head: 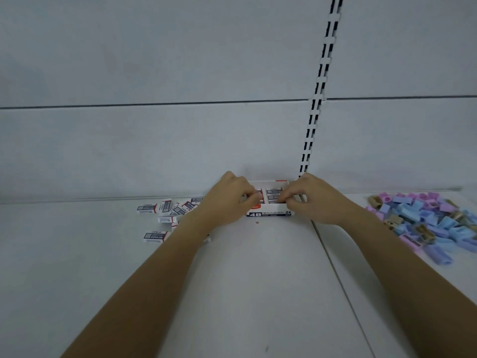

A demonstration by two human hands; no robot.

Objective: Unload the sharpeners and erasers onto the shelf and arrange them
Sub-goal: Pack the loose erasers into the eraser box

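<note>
A white eraser box (269, 213) marked "4B" stands open on the white shelf (258, 280) against the back panel, with wrapped erasers (274, 191) inside. Both my hands reach into it. My left hand (229, 200) has its fingers curled at the box's left side, pinching an eraser there. My right hand (309, 200) has its fingers curled over the box's right side, on the erasers there. Several loose erasers (165, 210) lie scattered left of the box. A pile of blue, purple, pink and tan sharpeners (428, 223) lies at the right.
A slotted upright rail (320, 94) runs up the back panel behind the box. A seam (335, 267) between two shelf boards runs forward from the box's right corner. A tiny red scrap (257, 222) lies just in front of the box.
</note>
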